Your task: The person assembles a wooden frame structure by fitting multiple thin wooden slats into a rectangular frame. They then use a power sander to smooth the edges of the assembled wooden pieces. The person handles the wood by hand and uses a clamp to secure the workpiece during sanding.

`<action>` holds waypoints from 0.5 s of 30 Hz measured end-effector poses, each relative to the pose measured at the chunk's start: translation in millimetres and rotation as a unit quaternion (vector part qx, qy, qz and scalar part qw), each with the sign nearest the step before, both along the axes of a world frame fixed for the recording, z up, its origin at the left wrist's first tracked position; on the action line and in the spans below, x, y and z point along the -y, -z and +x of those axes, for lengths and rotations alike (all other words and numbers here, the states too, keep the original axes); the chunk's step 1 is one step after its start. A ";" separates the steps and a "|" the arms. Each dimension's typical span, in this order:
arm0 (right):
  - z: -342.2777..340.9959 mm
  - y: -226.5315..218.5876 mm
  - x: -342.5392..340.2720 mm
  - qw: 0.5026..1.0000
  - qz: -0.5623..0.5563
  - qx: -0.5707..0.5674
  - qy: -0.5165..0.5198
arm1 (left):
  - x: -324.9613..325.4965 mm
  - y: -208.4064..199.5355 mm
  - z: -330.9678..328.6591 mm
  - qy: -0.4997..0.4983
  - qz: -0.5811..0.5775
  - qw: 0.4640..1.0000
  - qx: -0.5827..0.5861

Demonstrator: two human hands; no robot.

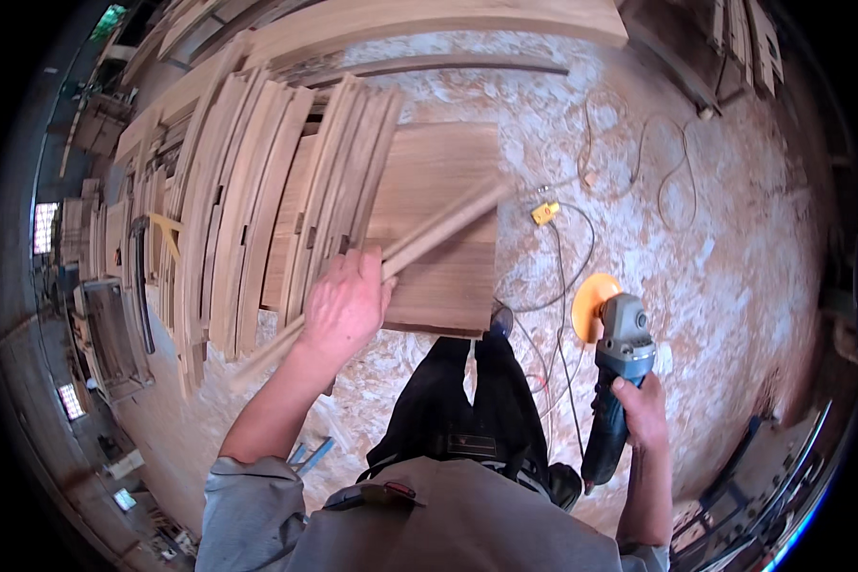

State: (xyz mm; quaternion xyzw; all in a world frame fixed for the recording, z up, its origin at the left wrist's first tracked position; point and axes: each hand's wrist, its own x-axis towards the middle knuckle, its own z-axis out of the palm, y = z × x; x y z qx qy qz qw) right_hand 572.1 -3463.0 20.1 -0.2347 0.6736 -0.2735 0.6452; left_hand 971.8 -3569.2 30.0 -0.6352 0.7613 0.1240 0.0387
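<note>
My left hand (345, 297) is closed around a long, narrow wooden strip (439, 227), which slants from lower left to upper right above a broad wooden board (439, 286). Off to my right side, my right hand (643, 408) grips the dark body of an angle grinder (625, 348). A yellow-orange disc (593, 303) is fitted at the grinder's head, held away from the wood. Just left of the board, several long wooden pieces with slots (338, 181) lie side by side. The left fingertips are partly hidden behind the strip.
A yellow plug connector (544, 213) and dark cord lie on the dusty floor (725, 286), with a thin looping cable (691, 181) beyond. More timber (224, 219) is stacked at left, beside a dark curved-handled tool (143, 286). A long plank (429, 21) spans the far side.
</note>
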 end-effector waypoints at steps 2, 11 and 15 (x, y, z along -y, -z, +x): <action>0.5 -2.6 2.1 1.000 0.013 0.006 0.003 | 6.6 2.3 0.4 -0.086 -0.016 0.996 -0.024; -0.1 7.4 -1.7 0.999 0.013 -0.019 -0.025 | 33.1 65.5 -11.0 -0.205 -0.130 0.970 0.028; 1.8 9.5 -7.4 1.000 0.011 0.007 -0.011 | 38.6 79.7 1.4 -0.141 -0.200 0.968 0.061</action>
